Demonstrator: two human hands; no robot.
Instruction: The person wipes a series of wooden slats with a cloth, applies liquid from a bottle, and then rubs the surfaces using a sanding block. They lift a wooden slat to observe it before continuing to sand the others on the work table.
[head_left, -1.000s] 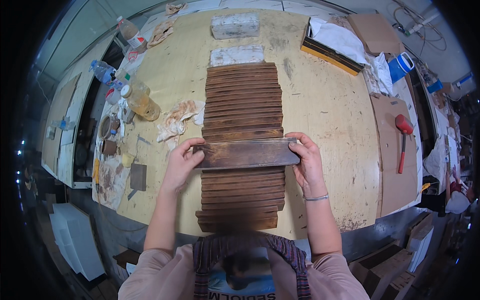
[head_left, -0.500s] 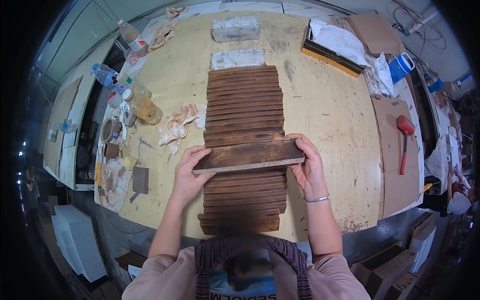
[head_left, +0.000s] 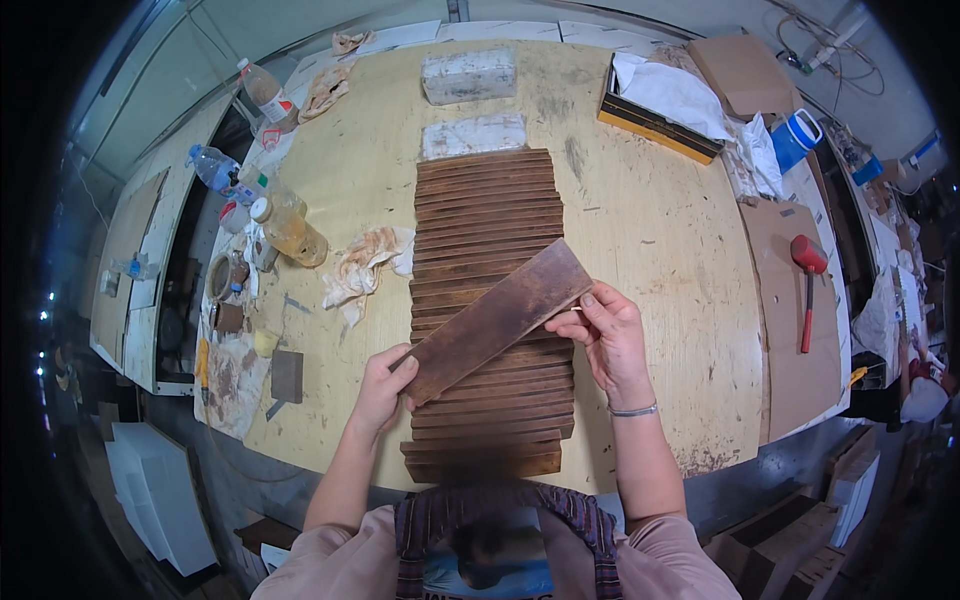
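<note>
Dark brown, flat and rectangular, a wooden board slanted above a long row of stained brown wooden slats, its far end turned toward your right. Your left hand pinched its near-left end, thumb on the upper face, while your right hand held the edge by its far-right end between thumb and fingers. Beneath, the slats lined the middle of the pale yellow wooden worktop. To your left lay a crumpled, brown-stained white cloth; well to your right, a red-headed mallet rested on a flat brown cardboard sheet.
</note>
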